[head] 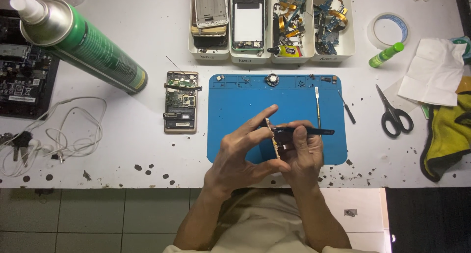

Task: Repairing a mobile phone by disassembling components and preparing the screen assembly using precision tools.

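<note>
My left hand (243, 152) holds a thin gold phone frame (273, 137) on edge over the blue work mat (230, 106). My right hand (304, 155) grips a black tool (314, 131), which lies across the top of the frame and points right. Both hands meet near the mat's front edge. An opened phone (181, 102) with its circuit board exposed lies flat on the white table, left of the mat.
White bins (270, 59) of phone parts stand at the back. A green spray can (83, 44) lies at the left, above white earphones (59, 135). A metal spudger (318, 103), small screwdriver (348, 108), scissors (395, 115), tape roll (387, 29), glue bottle (385, 55) and cloths (449, 125) sit to the right.
</note>
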